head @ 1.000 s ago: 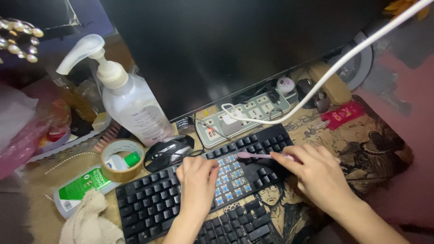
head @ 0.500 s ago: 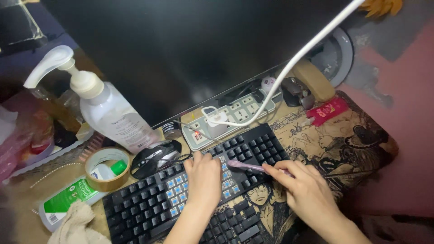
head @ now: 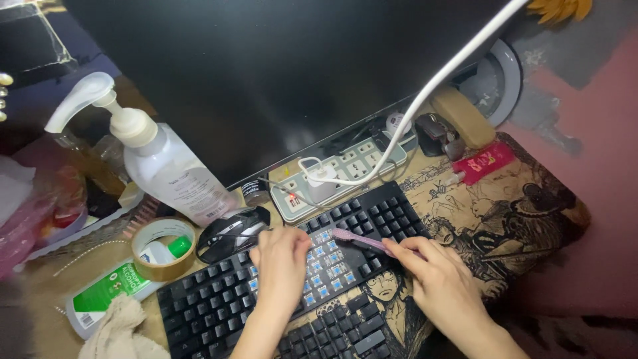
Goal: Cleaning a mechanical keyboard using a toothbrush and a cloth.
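From the head view I note a black mechanical keyboard (head: 292, 279) lying at a slant across the near part of the desk, on an illustrated desk mat (head: 505, 213) printed in tan and black. A patch of its keycaps is off in the middle, baring rows of blue switches on a pale plate; the keys to either side are all in place and black. A second run of black keys lies below it along the near edge.

The left hand (head: 279, 266) rests palm-down on the keyboard just left of the bared patch, fingers curled lightly together and pressing the keys; it grips nothing that I can make out. The right hand (head: 442, 286) is closed in a pinch around the handle of a pink toothbrush (head: 359, 240), whose head lies on the exposed switches at the upper right of the bared area.

Behind the keyboard I record a black mouse (head: 232, 233), a grey power strip (head: 345, 174) with a white charger and cable plugged in, and a dark monitor (head: 279, 73). To the left stand a pump bottle (head: 166, 166), a roll of brown tape (head: 163, 247), a green-labelled bottle (head: 109, 292) lying flat, and a beige cloth (head: 123, 329).
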